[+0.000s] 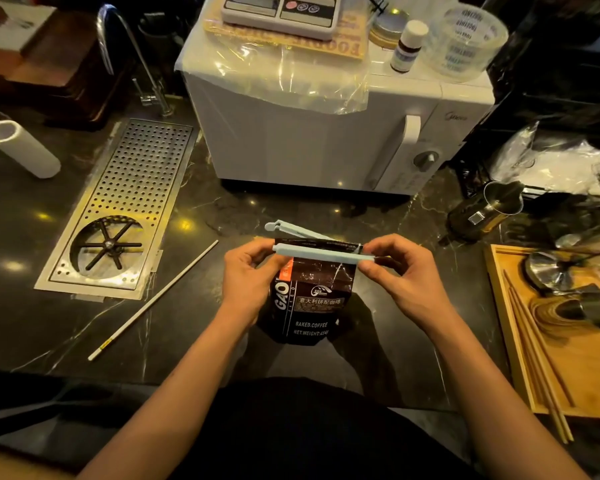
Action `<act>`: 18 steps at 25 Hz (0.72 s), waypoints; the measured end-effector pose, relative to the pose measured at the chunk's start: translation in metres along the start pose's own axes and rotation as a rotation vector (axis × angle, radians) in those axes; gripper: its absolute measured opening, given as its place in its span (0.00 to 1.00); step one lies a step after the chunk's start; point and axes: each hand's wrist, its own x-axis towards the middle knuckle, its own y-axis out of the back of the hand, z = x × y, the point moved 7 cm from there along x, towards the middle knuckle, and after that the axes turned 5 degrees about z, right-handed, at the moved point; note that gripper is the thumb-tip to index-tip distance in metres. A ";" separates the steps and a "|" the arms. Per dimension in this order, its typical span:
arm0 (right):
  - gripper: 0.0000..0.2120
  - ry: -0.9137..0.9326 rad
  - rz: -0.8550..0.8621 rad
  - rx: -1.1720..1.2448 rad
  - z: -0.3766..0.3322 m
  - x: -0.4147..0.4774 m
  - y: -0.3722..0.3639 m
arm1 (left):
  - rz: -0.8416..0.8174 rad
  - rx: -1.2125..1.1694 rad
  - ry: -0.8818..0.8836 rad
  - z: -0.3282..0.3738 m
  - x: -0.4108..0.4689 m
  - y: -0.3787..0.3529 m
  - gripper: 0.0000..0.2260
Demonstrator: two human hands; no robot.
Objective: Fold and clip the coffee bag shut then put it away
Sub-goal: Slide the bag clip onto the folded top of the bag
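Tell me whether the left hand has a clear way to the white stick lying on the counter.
Probably yes: the white stick lies on bare counter just left of the left hand, nothing between them. But that hand is holding the coffee bag and must let go first.

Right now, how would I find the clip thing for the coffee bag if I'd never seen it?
Find the big white microwave at the back of the dark counter. In front of it, two hands hold a dark brown coffee bag upright. The clip is the long pale blue bar lying across the bag's folded top, unlike the thin white stick lying flat to the left.
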 end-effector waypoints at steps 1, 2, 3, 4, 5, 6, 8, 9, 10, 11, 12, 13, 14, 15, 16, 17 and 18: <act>0.10 -0.004 0.000 0.008 0.001 0.000 -0.001 | 0.003 -0.002 -0.001 0.001 0.000 0.000 0.14; 0.13 -0.009 -0.004 0.014 0.001 0.000 -0.002 | 0.004 -0.006 0.000 0.002 -0.001 0.000 0.13; 0.15 -0.015 -0.008 0.017 0.001 0.000 -0.003 | 0.004 -0.011 0.002 0.003 -0.001 -0.001 0.12; 0.17 -0.019 -0.013 0.018 0.001 0.001 -0.003 | 0.003 -0.014 0.003 0.004 -0.002 -0.002 0.11; 0.18 -0.021 -0.019 0.012 0.000 0.001 -0.003 | 0.003 -0.012 0.001 0.005 -0.003 -0.002 0.10; 0.18 -0.020 -0.026 0.003 -0.001 0.001 -0.003 | 0.001 -0.008 -0.002 0.006 -0.003 -0.003 0.11; 0.16 -0.018 -0.034 -0.013 -0.001 0.001 -0.003 | 0.000 -0.005 0.004 0.006 -0.005 -0.003 0.11; 0.16 -0.020 -0.033 -0.019 -0.001 0.001 -0.004 | 0.000 -0.004 0.012 0.006 -0.005 -0.003 0.10; 0.16 -0.021 -0.030 -0.025 -0.001 0.002 -0.005 | -0.001 -0.005 0.019 0.005 -0.006 -0.003 0.09; 0.16 -0.021 -0.025 -0.031 -0.001 0.002 -0.007 | -0.003 -0.006 0.023 0.005 -0.006 -0.003 0.08; 0.15 -0.018 -0.021 -0.037 -0.001 0.001 -0.008 | -0.005 -0.008 0.024 0.005 -0.007 -0.003 0.07; 0.15 -0.013 -0.019 -0.041 -0.002 0.001 -0.009 | -0.006 -0.011 0.023 0.005 -0.007 -0.003 0.06; 0.15 -0.008 -0.016 -0.045 -0.002 0.000 -0.010 | -0.007 -0.014 0.022 0.005 -0.008 -0.003 0.06; 0.15 -0.005 -0.013 -0.046 -0.002 -0.001 -0.011 | -0.008 -0.019 0.020 0.006 -0.009 -0.003 0.06; 0.15 -0.003 -0.008 -0.048 -0.002 -0.001 -0.011 | -0.009 -0.026 0.017 0.007 -0.010 -0.004 0.06; 0.15 0.000 -0.005 -0.048 -0.002 -0.001 -0.012 | -0.008 -0.031 0.015 0.008 -0.010 -0.004 0.06; 0.16 0.002 -0.006 -0.043 -0.003 -0.001 -0.013 | -0.008 -0.033 0.018 0.008 -0.011 -0.004 0.07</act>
